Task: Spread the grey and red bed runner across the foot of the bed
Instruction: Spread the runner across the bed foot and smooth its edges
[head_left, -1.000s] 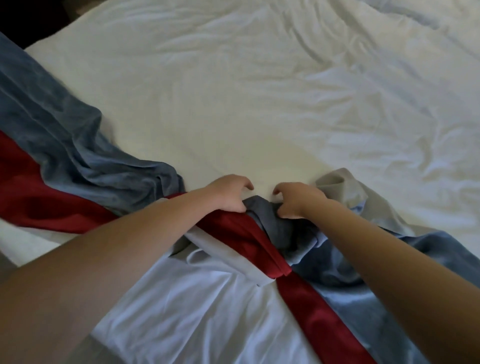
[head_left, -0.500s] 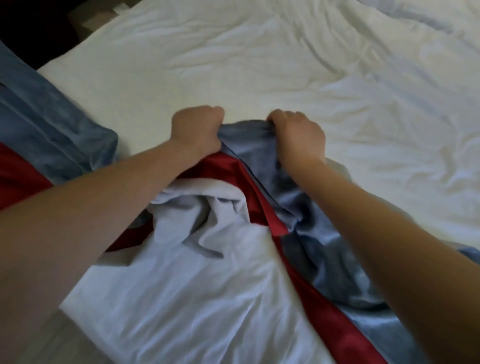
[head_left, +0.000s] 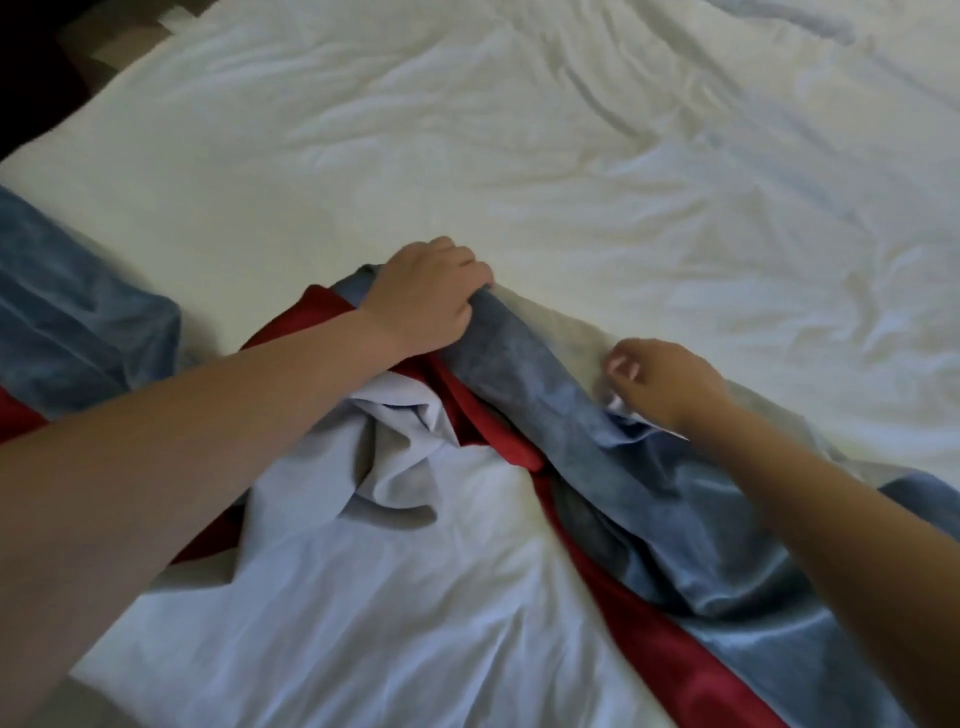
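The grey and red bed runner lies twisted and bunched across the near part of the white bed. Its red band runs toward the lower right, and another grey stretch lies at the left. My left hand is closed on the runner's grey upper edge at the middle. My right hand is further right, blurred, with its fingers curled on the runner's pale underside edge.
A loose fold of white sheet is heaped under my left forearm, and more white sheet hangs over the near edge. The bed's left corner borders dark floor at the top left.
My right hand has let go of the grey edge beside my left hand and moved right and nearer along the runner. My left hand keeps its grip, and the grey edge is stretched between them.
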